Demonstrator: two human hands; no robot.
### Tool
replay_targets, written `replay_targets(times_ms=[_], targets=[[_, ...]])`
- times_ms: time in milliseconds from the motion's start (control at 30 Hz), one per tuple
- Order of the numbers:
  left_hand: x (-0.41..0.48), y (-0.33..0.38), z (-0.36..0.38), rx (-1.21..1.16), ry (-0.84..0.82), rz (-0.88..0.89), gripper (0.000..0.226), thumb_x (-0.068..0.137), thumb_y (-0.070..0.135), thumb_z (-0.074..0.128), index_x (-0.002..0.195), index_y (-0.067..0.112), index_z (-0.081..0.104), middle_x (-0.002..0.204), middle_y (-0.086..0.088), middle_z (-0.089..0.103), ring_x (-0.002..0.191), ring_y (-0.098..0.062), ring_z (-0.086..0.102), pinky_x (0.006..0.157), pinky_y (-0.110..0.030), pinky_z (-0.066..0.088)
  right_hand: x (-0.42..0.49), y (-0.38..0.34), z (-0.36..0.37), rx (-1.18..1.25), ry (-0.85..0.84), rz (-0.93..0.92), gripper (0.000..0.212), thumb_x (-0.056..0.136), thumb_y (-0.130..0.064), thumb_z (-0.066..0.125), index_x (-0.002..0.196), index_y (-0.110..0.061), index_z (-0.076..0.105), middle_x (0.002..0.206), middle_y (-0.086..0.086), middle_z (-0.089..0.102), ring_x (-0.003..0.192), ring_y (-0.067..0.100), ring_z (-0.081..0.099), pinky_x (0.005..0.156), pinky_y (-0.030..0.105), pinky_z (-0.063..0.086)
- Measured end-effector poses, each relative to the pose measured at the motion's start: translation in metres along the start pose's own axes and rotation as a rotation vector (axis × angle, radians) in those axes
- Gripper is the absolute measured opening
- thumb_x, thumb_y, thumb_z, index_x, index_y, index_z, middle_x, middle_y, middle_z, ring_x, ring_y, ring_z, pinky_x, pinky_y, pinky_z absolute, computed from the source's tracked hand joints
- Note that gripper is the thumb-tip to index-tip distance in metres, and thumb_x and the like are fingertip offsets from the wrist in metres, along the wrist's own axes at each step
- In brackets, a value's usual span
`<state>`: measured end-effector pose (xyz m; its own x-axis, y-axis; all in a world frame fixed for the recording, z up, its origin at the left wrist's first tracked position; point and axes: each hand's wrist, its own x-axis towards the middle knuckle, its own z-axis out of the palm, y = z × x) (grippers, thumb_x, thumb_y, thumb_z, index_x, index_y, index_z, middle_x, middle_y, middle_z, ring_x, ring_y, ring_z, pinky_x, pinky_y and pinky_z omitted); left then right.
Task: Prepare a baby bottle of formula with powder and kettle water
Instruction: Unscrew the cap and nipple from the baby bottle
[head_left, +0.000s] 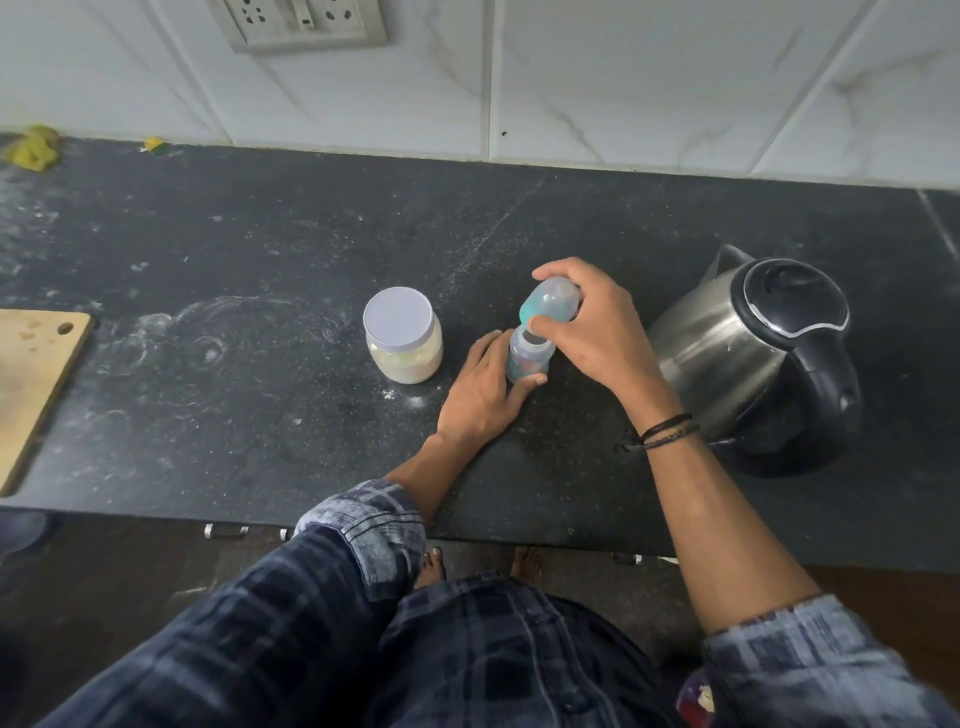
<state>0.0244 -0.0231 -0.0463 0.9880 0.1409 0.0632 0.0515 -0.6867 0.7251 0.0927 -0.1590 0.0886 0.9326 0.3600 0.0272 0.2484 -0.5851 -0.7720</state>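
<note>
Bottle (527, 359): stood upright on the black counter (234, 249), about midway between the back edge and the front edge and somewhat right of the middle. Its mouth is uncovered, and coloured prints are seen on its clear body.
Bottle top (551, 303): a teal ring with a clear cap, held tilted just above the mouth of the bottle. Whether the rim is touched cannot be told.
Left hand (480, 395): wrapped round the body of the bottle from the left. The thumb is laid across the near side and the fingers are curled together round the far side.
Right hand (597, 332): closed over the bottle top from the right. The top is pinched between the thumb, at the teal ring, and the fingers curled over the clear cap.
Powder jar (408, 361): stood just beside the left hand, on the side toward the left edge of the counter. It is closed by 1 white lid (397, 317), and pale powder is seen through its wall.
Kettle (727, 343): steel, with a black lid and handle, stood near the right edge of the counter, just beyond the right forearm. Its lid is shut and its spout is turned toward the back edge.
Cutting board (31, 384): wooden, laid at the front left corner, partly cut off by the frame.
Scraps (34, 148): yellow bits, seen at the back left corner.
Cords (667, 431): 2 dark bands, worn on the right wrist.
Socket (306, 21): fixed on the tiled wall above the back edge.
</note>
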Motion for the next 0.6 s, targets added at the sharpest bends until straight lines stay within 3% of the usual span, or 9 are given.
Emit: replay_targets(times_ms=[233,333,467,600], targets=[[0.0,0.002,-0.001,-0.015,0.003,-0.016,0.068,0.098,0.05,0.06,0.152,0.016,0.037,0.156,-0.004,0.041,0.149,-0.016,0.028,0.122,-0.042,0.032,0.013,0.018,-0.005,0.002,0.205,0.088,0.046,0.078,-0.022,0.077,0.122,-0.029,0.063,0.122,-0.003,0.06,0.104,0.014,0.059,0.092,0.035,0.051],[0.0,0.001,-0.001,-0.011,-0.01,-0.027,0.069,0.098,0.051,0.059,0.153,0.017,0.035,0.158,-0.004,0.039,0.15,-0.016,0.028,0.121,-0.039,0.03,0.02,0.031,-0.002,-0.087,0.181,0.11,0.047,0.083,-0.018,0.075,0.128,-0.025,0.061,0.126,0.001,0.058,0.11,0.02,0.06,0.096,0.037,0.048],[0.001,-0.001,0.001,-0.01,0.005,-0.016,0.068,0.098,0.052,0.06,0.151,0.016,0.038,0.155,-0.004,0.042,0.149,-0.014,0.028,0.121,-0.04,0.032,0.027,0.047,0.006,-0.212,0.096,0.126,0.05,0.086,-0.01,0.073,0.132,-0.021,0.058,0.13,0.004,0.056,0.115,0.026,0.059,0.09,0.032,0.041],[0.001,-0.002,0.002,-0.01,0.018,-0.004,0.067,0.097,0.052,0.061,0.149,0.015,0.04,0.153,-0.003,0.045,0.148,-0.014,0.028,0.12,-0.04,0.035,0.031,0.061,0.016,-0.279,0.021,0.128,0.049,0.085,-0.004,0.071,0.13,-0.016,0.059,0.129,0.008,0.057,0.114,0.033,0.06,0.09,0.035,0.043]])
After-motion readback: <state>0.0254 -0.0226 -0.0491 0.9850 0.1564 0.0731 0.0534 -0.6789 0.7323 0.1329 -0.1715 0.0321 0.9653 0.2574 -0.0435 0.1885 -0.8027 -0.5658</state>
